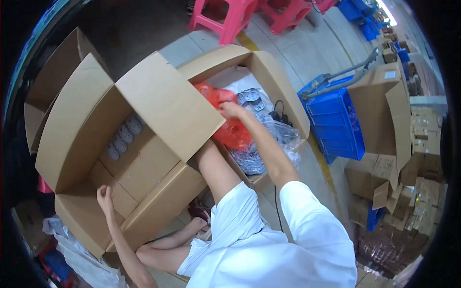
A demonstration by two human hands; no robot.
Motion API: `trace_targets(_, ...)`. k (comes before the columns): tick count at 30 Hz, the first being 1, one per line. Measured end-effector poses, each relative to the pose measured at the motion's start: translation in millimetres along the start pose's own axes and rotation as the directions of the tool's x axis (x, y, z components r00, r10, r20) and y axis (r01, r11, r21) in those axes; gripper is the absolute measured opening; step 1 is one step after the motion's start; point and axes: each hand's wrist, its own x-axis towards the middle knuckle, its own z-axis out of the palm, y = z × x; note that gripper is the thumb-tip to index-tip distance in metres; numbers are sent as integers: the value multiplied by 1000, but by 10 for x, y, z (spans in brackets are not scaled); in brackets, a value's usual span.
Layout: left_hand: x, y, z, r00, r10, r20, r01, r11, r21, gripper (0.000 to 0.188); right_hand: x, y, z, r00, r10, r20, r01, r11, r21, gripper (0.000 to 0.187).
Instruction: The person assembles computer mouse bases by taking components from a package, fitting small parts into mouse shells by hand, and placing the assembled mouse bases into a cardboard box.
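My right hand [231, 109] reaches into the right-hand cardboard box [276, 79], its fingers closed on a red plastic bag [235, 134]. Just beyond the hand, grey oval pieces with holes [252, 97] lie on white sheeting. A clear plastic bag [259, 158] full of small pale pieces, too fine to name, fills the near part of that box. Over the near left side of the larger open carton [158, 185], my left hand [104, 196] hangs with curled fingers and nothing visible in them. A short row of similar grey oval pieces [126, 136] lies on this carton's bottom.
A raised carton flap [168, 103] juts between the two boxes, over my knee. Black cable and plug [278, 115] lie in the right box. Pink stools [225, 19] stand ahead; a blue crate [333, 122] and stacked cartons [422, 192] are at right.
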Motion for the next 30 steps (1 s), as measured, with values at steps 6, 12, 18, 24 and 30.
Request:
trace_targets(6, -1060, 202, -402, 992, -104, -67, 98, 991, -89, 25, 223, 589, 252, 907, 296, -300, -256, 953, 165, 21)
trace_targets(12, -1653, 866, -281, 969, -195, -153, 186, 980, -75, 21, 145, 1518, 135, 939, 342, -44, -298, 741, -601, 29)
trace_targets(18, -2057, 1928, 793, 965, 226, -130, -226, 974, 12, 13, -430, 1160, -607, 772, 429, -469, -445, 892, 83, 26)
trace_targets(24, -2736, 2092, 2293, 848, 246, 470, 145, 744, -652, 50, -2046, -719, -816, 837, 417, 354, -491, 290, 821, 15)
trace_targets(30, -3008, 1842, 2215, 870, -112, 480, 470, 484, -738, 31, -2663, -746, -693, 778, 79, 623, -601, 380, 703, 15)
